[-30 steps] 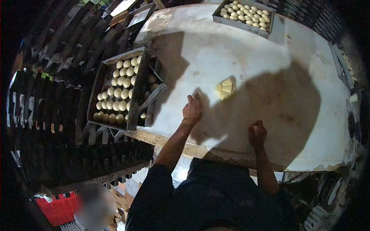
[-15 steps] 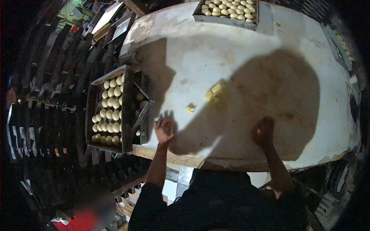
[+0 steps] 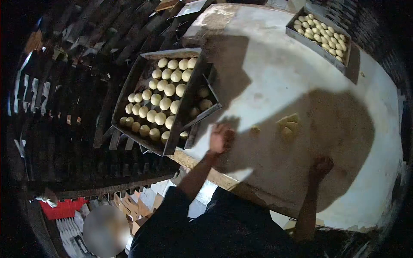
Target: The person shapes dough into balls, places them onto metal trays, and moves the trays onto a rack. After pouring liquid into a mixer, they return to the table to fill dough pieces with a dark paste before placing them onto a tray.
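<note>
Over the near left part of the white work table [image 3: 262, 56], my left hand [image 3: 220, 137] is palm down, its fingers loosely bent and a little apart; I see nothing held in it. My right hand [image 3: 321, 167] lies in the shadow on the table, its fingers curled in; whatever may be under or inside them is hidden. Between the hands and farther back is a small heap of cut dough pieces [image 3: 289, 125]. A smaller scrap of dough [image 3: 255, 128] rests left of that heap, nearer my left hand.
At the left table edge, a deep tray [image 3: 145, 58] holds rows of round dough balls [image 3: 164, 103]. Beside it, a second dark box [image 3: 211, 112] holds more balls. Another full tray [image 3: 318, 49] stands at the far right. A person with a blurred head and red clothing [image 3: 64, 209] is at lower left.
The view has swung left, so trays and table appear farther right and turned. My left hand's spread fingers have bent. The right hand stays curled on the table.
</note>
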`<state>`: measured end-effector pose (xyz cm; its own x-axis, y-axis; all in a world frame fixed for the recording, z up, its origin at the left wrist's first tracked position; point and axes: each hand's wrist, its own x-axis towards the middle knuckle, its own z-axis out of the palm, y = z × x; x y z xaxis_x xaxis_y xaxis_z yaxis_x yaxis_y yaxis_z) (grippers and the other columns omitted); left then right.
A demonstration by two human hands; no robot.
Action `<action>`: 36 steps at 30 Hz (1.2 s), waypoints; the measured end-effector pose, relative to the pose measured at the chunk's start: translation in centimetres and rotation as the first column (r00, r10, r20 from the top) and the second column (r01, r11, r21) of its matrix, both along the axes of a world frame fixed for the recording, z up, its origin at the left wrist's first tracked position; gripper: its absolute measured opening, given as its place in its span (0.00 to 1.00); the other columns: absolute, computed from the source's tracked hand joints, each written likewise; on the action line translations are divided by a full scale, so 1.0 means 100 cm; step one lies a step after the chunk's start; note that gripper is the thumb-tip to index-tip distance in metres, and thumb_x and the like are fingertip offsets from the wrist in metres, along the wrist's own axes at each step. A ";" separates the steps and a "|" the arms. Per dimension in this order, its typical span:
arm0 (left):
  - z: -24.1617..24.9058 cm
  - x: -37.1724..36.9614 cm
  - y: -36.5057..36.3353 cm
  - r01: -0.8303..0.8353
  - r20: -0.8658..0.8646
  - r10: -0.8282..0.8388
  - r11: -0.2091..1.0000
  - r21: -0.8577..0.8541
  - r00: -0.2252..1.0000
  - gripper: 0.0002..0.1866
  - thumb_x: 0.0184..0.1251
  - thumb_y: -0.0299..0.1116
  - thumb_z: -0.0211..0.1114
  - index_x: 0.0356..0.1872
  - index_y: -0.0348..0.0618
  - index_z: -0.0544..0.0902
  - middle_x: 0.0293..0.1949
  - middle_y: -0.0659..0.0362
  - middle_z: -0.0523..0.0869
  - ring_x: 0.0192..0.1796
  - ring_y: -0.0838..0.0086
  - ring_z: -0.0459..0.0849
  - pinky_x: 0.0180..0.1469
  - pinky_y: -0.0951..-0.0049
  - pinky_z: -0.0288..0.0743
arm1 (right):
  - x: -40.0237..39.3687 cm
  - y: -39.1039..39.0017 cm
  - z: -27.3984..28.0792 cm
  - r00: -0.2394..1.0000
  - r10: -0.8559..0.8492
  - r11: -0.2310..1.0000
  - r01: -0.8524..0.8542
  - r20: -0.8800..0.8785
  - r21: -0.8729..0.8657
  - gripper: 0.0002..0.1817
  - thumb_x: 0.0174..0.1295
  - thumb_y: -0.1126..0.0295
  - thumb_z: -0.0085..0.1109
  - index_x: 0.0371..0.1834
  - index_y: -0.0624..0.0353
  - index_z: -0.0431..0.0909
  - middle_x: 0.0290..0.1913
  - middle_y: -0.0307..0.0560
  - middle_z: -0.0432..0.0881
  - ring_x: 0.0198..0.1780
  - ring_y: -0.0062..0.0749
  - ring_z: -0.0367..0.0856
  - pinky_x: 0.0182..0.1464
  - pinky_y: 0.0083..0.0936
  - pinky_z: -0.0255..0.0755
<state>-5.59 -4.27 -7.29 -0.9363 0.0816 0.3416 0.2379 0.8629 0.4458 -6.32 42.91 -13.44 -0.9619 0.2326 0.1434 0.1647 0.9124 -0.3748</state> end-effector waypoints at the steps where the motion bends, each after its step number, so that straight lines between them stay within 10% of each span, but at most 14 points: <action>1: -0.017 -0.012 0.009 -0.029 -0.042 0.035 0.991 0.129 0.998 0.10 0.51 0.29 0.63 0.37 0.50 0.82 0.39 0.55 0.81 0.49 0.57 0.77 0.52 0.57 0.70 | -0.002 -0.014 -0.003 0.995 -0.088 0.996 0.086 -0.047 -0.031 0.22 0.70 0.56 0.45 0.49 0.68 0.72 0.54 0.63 0.71 0.58 0.55 0.66 0.65 0.51 0.54; 2: 0.007 -0.012 0.030 -0.286 0.505 0.112 0.916 0.282 0.856 0.09 0.55 0.29 0.59 0.37 0.46 0.82 0.41 0.53 0.82 0.50 0.58 0.78 0.56 0.59 0.69 | -0.004 -0.031 -0.012 0.980 -0.175 0.983 0.169 -0.096 -0.065 0.21 0.70 0.56 0.45 0.49 0.67 0.72 0.53 0.63 0.72 0.57 0.54 0.67 0.63 0.50 0.56; 4: -0.036 0.025 0.044 0.003 0.230 -0.109 0.908 0.420 0.967 0.13 0.61 0.34 0.57 0.44 0.39 0.80 0.48 0.46 0.80 0.54 0.55 0.76 0.59 0.56 0.67 | 0.005 -0.053 -0.023 0.972 -0.116 0.992 0.102 -0.203 -0.076 0.20 0.70 0.58 0.46 0.47 0.67 0.72 0.52 0.62 0.73 0.56 0.54 0.68 0.61 0.48 0.59; 5: -0.058 0.043 0.039 0.247 0.077 -0.252 0.966 0.070 0.965 0.16 0.62 0.35 0.57 0.47 0.38 0.78 0.50 0.43 0.79 0.56 0.54 0.75 0.60 0.53 0.66 | 0.028 -0.055 -0.029 0.967 0.033 0.998 -0.044 -0.254 -0.039 0.19 0.70 0.59 0.46 0.46 0.67 0.73 0.51 0.62 0.73 0.56 0.54 0.68 0.60 0.47 0.60; 10: -0.030 0.126 -0.018 0.257 0.525 -0.422 0.897 0.360 0.739 0.24 0.65 0.32 0.57 0.61 0.36 0.69 0.57 0.42 0.74 0.61 0.51 0.72 0.66 0.54 0.64 | 0.070 -0.024 0.050 0.935 0.220 0.972 -0.186 0.278 -0.144 0.15 0.66 0.65 0.51 0.51 0.59 0.75 0.54 0.57 0.75 0.59 0.48 0.70 0.64 0.43 0.59; 11: 0.035 0.123 -0.037 0.105 0.607 -0.601 0.751 0.652 0.520 0.24 0.67 0.27 0.55 0.63 0.33 0.66 0.57 0.42 0.73 0.60 0.51 0.73 0.66 0.56 0.65 | 0.067 -0.020 0.071 0.886 0.182 0.969 -0.087 0.426 -0.233 0.16 0.65 0.66 0.52 0.55 0.58 0.75 0.54 0.56 0.75 0.60 0.46 0.70 0.66 0.44 0.59; 14: 0.163 0.109 -0.122 0.579 0.152 -0.739 0.622 0.527 0.656 0.21 0.68 0.29 0.56 0.61 0.37 0.69 0.55 0.43 0.74 0.58 0.54 0.75 0.62 0.58 0.69 | 0.031 -0.051 0.116 0.869 0.141 0.929 0.050 0.475 -0.367 0.17 0.66 0.64 0.51 0.55 0.57 0.75 0.53 0.54 0.76 0.57 0.43 0.73 0.62 0.41 0.63; 18: 0.272 0.025 -0.301 0.185 0.201 -0.197 0.980 0.077 0.960 0.13 0.62 0.29 0.62 0.47 0.40 0.78 0.40 0.48 0.79 0.42 0.55 0.81 0.42 0.56 0.76 | -0.037 -0.243 0.190 0.927 0.347 0.891 -0.278 0.143 -0.359 0.18 0.71 0.58 0.47 0.55 0.59 0.74 0.51 0.49 0.78 0.50 0.35 0.79 0.52 0.35 0.74; 19: 0.245 0.008 -0.351 -0.031 0.066 0.050 0.965 -0.262 0.997 0.11 0.60 0.32 0.62 0.43 0.40 0.79 0.37 0.46 0.81 0.40 0.52 0.82 0.41 0.56 0.76 | -0.050 -0.315 0.227 0.871 0.491 0.681 -0.364 0.026 -0.635 0.19 0.70 0.59 0.47 0.55 0.60 0.74 0.51 0.49 0.78 0.49 0.33 0.79 0.52 0.34 0.75; 20: 0.269 -0.037 -0.374 -0.063 0.573 0.221 0.957 -0.283 0.789 0.13 0.60 0.35 0.62 0.43 0.39 0.79 0.43 0.45 0.82 0.45 0.50 0.82 0.46 0.55 0.76 | -0.058 -0.390 0.269 0.803 0.596 0.544 -0.427 -0.026 -0.723 0.19 0.70 0.58 0.49 0.55 0.60 0.74 0.51 0.49 0.78 0.51 0.34 0.78 0.53 0.34 0.74; 22: 0.216 -0.067 -0.428 -0.285 0.388 0.318 0.948 -0.144 0.865 0.15 0.60 0.38 0.61 0.44 0.39 0.79 0.52 0.46 0.80 0.52 0.51 0.80 0.55 0.55 0.71 | -0.079 -0.497 0.280 0.658 0.703 0.316 -0.628 -0.269 -0.711 0.19 0.64 0.70 0.56 0.57 0.63 0.71 0.55 0.47 0.76 0.54 0.31 0.77 0.54 0.29 0.72; 28: 0.183 -0.062 -0.465 -0.118 0.208 0.192 0.939 -0.323 0.959 0.30 0.62 0.40 0.61 0.64 0.40 0.67 0.61 0.41 0.71 0.60 0.46 0.73 0.59 0.54 0.70 | -0.142 -0.725 0.256 0.171 0.942 0.084 -0.953 -0.288 -0.290 0.17 0.58 0.68 0.61 0.50 0.61 0.76 0.49 0.52 0.79 0.51 0.47 0.79 0.59 0.33 0.71; 30: 0.222 -0.043 -0.441 -0.233 0.195 0.267 0.956 -0.181 0.944 0.36 0.58 0.36 0.65 0.68 0.39 0.61 0.61 0.42 0.71 0.60 0.45 0.72 0.60 0.55 0.70 | -0.157 -0.731 0.224 -0.113 0.960 -0.063 -0.978 -0.254 0.196 0.17 0.57 0.68 0.61 0.49 0.61 0.77 0.49 0.52 0.79 0.51 0.47 0.79 0.56 0.36 0.73; 36: 0.290 0.004 -0.301 -0.132 -0.029 0.132 0.991 0.008 0.991 0.26 0.54 0.28 0.67 0.56 0.36 0.74 0.51 0.42 0.78 0.50 0.45 0.78 0.51 0.56 0.74 | -0.138 -0.533 0.279 0.461 0.631 0.456 -0.871 -0.624 -0.183 0.07 0.58 0.73 0.59 0.38 0.61 0.78 0.35 0.49 0.80 0.39 0.36 0.81 0.46 0.33 0.73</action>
<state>-5.20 -34.39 21.72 -0.9283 -0.0442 0.3693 0.1350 0.8852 0.4453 -20.15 -10.42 14.45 -0.6218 -0.4108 0.6667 -0.7822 0.2847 -0.5541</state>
